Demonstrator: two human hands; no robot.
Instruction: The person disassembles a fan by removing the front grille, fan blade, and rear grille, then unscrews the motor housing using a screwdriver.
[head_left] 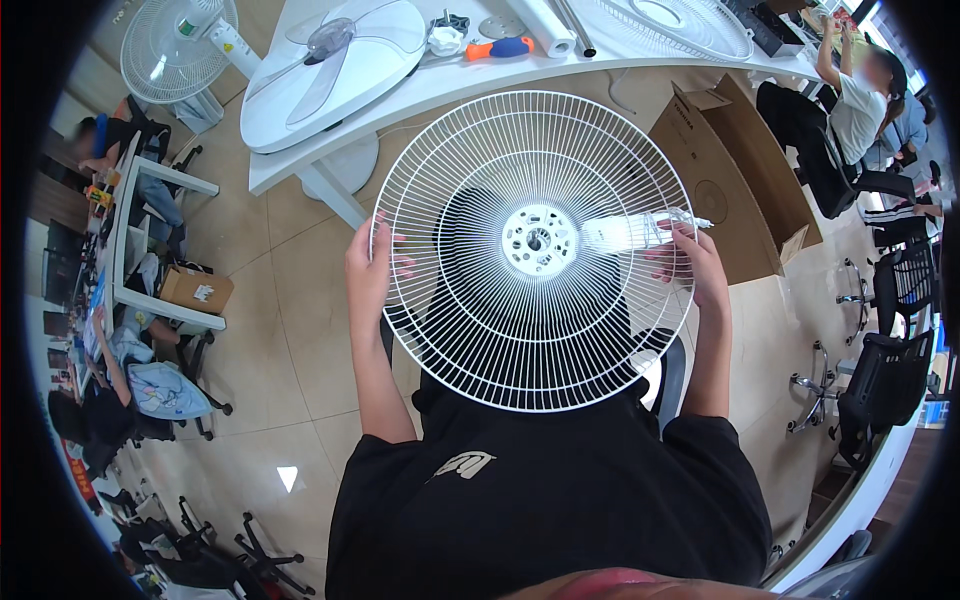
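Holding a round white wire fan guard (535, 250) up in front of my chest, I have both hands clamped on its rim, one at each side, well apart. My left hand (368, 265) grips the left edge with the fingers curled through the wires; my right hand (695, 262) grips the right edge and also pinches a small clear plastic bag (640, 230) that lies across the wires toward the hub. The guard faces me nearly flat on, its white centre plate just above my black shirt (540, 490), hanging over the tiled floor (290, 300).

Beyond the guard stands the white table (330, 150). On it lie a white fan base with clear blades (335, 65), an orange-and-blue screwdriver (500, 47), a white tube (545, 25) and a second wire guard (680, 25). An open cardboard box (730, 170) sits on the floor to the right, under the table's edge. Farther off, a standing fan (175, 45) is at upper left, and seated people work at the left and far right.
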